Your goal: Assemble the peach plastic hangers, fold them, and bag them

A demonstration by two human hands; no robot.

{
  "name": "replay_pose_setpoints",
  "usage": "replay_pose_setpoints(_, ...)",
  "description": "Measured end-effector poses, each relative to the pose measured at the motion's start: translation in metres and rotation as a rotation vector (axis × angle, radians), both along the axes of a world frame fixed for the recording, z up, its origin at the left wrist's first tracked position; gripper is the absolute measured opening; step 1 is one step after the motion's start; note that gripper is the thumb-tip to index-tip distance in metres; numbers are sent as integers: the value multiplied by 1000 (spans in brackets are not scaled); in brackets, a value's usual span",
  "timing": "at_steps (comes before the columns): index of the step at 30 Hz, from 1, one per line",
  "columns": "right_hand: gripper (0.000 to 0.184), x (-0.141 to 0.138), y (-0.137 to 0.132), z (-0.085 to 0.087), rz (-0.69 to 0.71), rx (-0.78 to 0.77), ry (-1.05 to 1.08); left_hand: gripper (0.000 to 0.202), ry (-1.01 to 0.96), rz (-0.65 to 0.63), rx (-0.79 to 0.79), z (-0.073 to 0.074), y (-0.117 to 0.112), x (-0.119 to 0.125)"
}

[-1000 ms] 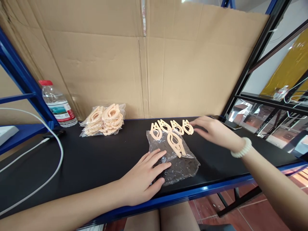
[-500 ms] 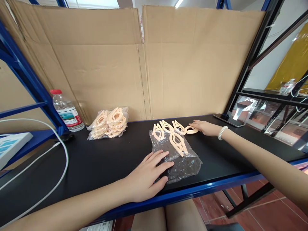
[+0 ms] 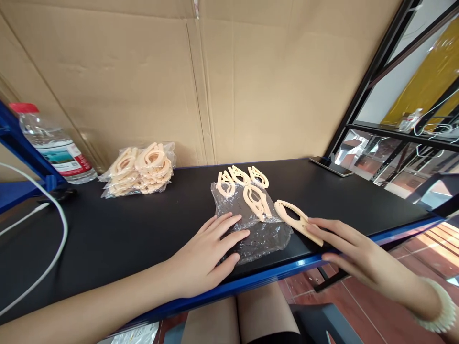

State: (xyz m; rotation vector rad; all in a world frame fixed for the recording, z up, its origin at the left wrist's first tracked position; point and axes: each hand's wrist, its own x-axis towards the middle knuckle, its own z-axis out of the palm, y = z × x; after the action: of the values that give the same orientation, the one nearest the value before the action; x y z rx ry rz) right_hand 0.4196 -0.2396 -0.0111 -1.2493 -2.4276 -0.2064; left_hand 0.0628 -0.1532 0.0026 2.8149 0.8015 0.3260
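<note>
My left hand (image 3: 210, 253) lies flat with fingers spread, its fingertips on the left side of a clear plastic bag (image 3: 263, 241). Near the table's front edge, my right hand (image 3: 358, 253) has its fingers over the lower end of a cream folding hanger (image 3: 294, 220), the thumb just below it. That hanger lies at a slant beside the bag's right edge. Another folded hanger (image 3: 256, 200) rests on the bag. Behind it are three more, a left hanger (image 3: 225, 185), a middle hanger (image 3: 239, 175) and a right hanger (image 3: 258, 177).
Clear-wrapped hangers (image 3: 139, 169) are stacked at the back left, beside a red-capped water bottle (image 3: 53, 143). A white cable (image 3: 59, 248) curves along the left. A phone (image 3: 330, 166) lies at the back right. Cardboard (image 3: 272, 86) walls off the back of the black table (image 3: 143, 224).
My right hand has come from the back right toward the front edge, bringing one hanger out of the back row. My left hand stays on the bag. The view has tilted down.
</note>
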Motion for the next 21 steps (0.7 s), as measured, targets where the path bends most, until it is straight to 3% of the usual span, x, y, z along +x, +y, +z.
replay_pose_setpoints(7,36,-23,-15,-9,150,313,39,42,-67,25,40,-1,-3,2)
replay_pose_setpoints(13,34,-23,-11,-9,295,452,-78,43,-48,1,34,-2,-1,1)
replay_pose_setpoints(21,43,-28,-4,-10,190,504,111,44,-30,-8,14,-1,0,-1)
